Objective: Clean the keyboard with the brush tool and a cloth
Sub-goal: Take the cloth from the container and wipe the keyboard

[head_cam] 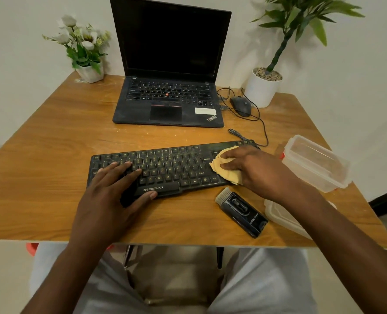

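A black keyboard (169, 166) lies across the middle of the wooden table (51, 137). My left hand (113, 189) rests flat on its left half, fingers spread over the keys and thumb on the front edge. My right hand (251, 168) presses a yellow cloth (226, 171) onto the keyboard's right end, covering those keys. The black brush tool (242, 211) lies on the table just in front of the keyboard's right end, bristles pointing toward the keyboard, untouched.
An open black laptop (169, 100) stands behind the keyboard, with a wired mouse (241, 105) and cables to its right. A clear plastic box (315, 162) and its lid (285, 216) sit at the right edge. Two potted plants (88, 71) (262, 87) occupy the back corners.
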### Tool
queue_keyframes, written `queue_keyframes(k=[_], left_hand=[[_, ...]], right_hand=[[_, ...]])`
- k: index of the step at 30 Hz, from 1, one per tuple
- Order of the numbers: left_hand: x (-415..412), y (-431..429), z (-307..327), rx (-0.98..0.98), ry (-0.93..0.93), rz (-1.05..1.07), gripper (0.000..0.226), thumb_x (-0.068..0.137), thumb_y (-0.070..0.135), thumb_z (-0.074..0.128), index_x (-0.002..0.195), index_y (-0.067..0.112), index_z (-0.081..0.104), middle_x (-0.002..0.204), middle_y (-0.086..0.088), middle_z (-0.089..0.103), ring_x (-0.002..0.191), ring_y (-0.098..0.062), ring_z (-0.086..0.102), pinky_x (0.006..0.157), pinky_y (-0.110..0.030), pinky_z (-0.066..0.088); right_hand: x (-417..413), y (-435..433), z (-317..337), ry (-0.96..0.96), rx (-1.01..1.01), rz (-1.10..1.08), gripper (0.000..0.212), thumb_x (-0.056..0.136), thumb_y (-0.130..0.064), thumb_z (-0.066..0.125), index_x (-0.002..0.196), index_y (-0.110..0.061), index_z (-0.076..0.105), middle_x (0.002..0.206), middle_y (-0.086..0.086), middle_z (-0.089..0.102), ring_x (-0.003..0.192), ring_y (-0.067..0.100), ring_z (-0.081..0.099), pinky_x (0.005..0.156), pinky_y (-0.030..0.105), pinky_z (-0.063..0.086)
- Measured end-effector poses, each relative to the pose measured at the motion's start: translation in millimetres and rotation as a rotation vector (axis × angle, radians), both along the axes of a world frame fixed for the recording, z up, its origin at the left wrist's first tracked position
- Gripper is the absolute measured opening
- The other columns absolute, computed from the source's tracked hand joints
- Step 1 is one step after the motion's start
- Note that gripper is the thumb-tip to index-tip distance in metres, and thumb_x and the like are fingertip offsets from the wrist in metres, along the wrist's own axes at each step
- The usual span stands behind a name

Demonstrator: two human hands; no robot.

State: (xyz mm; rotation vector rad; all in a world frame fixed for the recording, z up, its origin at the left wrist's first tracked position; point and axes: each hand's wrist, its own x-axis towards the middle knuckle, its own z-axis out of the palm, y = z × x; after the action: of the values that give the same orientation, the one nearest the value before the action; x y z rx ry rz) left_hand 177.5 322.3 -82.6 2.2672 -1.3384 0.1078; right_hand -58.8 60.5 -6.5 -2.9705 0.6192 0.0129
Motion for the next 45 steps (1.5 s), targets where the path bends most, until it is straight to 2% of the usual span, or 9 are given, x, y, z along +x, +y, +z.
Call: queue_keyframes(k=[7,12,15,18,21,27,33,39,45], left_hand=[[-2,-1,3,0.01,0.0,0.015,0.078,0.086,0.077,0.053,0.142,0.023,0.065,0.155,-0.003,0.056,0.148,-0.025,0.041,0.116,-0.045,0.038],[-1,-1,2,0.008,0.009,0.016,0.08,0.085,0.08,0.052,0.141,0.025,0.066,0.154,-0.001,0.056,0.149,-0.024,0.042,0.117,-0.046,0.039],[0,-2,2,0.016,0.023,0.016,0.082,0.083,0.082,0.05,0.141,0.026,0.066,0.155,0.0,0.055,0.149,-0.023,0.04,0.118,-0.041,0.035],[-1,-2,4,0.011,0.02,0.013,0.08,0.083,0.08,0.054,0.14,0.025,0.066,0.155,-0.001,0.056,0.149,-0.022,0.04,0.116,-0.038,0.031],[-1,-2,4,0.006,0.014,0.015,0.076,0.083,0.074,0.061,0.139,0.023,0.068,0.153,-0.002,0.058,0.148,-0.023,0.042,0.115,-0.038,0.033],[-2,-2,4,0.005,0.018,0.014,0.077,0.083,0.075,0.059,0.14,0.025,0.068,0.154,0.0,0.057,0.148,-0.022,0.041,0.116,-0.036,0.032],[-1,0,4,0.003,0.029,0.01,0.077,0.084,0.076,0.058,0.14,0.025,0.067,0.154,0.0,0.057,0.149,-0.022,0.041,0.116,-0.04,0.035],[-1,-1,3,-0.007,0.03,0.006,0.081,0.084,0.081,0.05,0.14,0.025,0.068,0.154,-0.001,0.057,0.149,-0.024,0.043,0.118,-0.047,0.039],[-1,0,2,-0.01,0.029,0.003,0.081,0.084,0.08,0.051,0.139,0.023,0.068,0.153,-0.002,0.058,0.148,-0.024,0.043,0.116,-0.046,0.039]], right_hand=[[9,10,-13,-0.086,-0.027,-0.044,0.045,0.1,-0.012,0.067,0.143,-0.025,0.069,0.152,-0.007,0.056,0.139,0.021,0.045,0.107,0.041,0.047],[-6,-2,2,0.004,-0.079,0.1,0.046,0.094,-0.012,0.075,0.137,-0.025,0.073,0.146,-0.004,0.062,0.136,0.023,0.053,0.106,0.044,0.05],[7,-5,9,0.028,-0.122,0.077,0.04,0.096,-0.015,0.072,0.133,-0.029,0.076,0.15,-0.007,0.06,0.137,0.021,0.052,0.106,0.043,0.048],[23,2,-2,-0.038,-0.144,0.057,0.034,0.094,-0.013,0.071,0.124,-0.024,0.081,0.147,-0.007,0.062,0.131,0.022,0.053,0.102,0.044,0.049],[17,3,-14,-0.128,-0.044,0.029,0.03,0.092,-0.008,0.075,0.118,-0.02,0.083,0.139,-0.007,0.067,0.127,0.021,0.054,0.099,0.044,0.052],[-15,-13,-9,-0.119,0.067,0.101,0.038,0.09,-0.006,0.081,0.125,-0.022,0.081,0.144,-0.003,0.065,0.136,0.022,0.054,0.102,0.041,0.051],[-6,2,-17,-0.19,0.045,0.125,0.032,0.092,-0.016,0.081,0.123,-0.021,0.081,0.137,-0.002,0.069,0.128,0.025,0.059,0.097,0.042,0.053],[-20,-7,-10,-0.145,0.162,0.137,0.037,0.089,-0.003,0.079,0.119,-0.025,0.084,0.138,-0.007,0.068,0.131,0.018,0.055,0.099,0.037,0.048],[-4,-13,-12,-0.143,-0.004,-0.021,0.044,0.092,0.0,0.07,0.131,-0.02,0.078,0.142,-0.002,0.068,0.135,0.025,0.052,0.105,0.043,0.048]])
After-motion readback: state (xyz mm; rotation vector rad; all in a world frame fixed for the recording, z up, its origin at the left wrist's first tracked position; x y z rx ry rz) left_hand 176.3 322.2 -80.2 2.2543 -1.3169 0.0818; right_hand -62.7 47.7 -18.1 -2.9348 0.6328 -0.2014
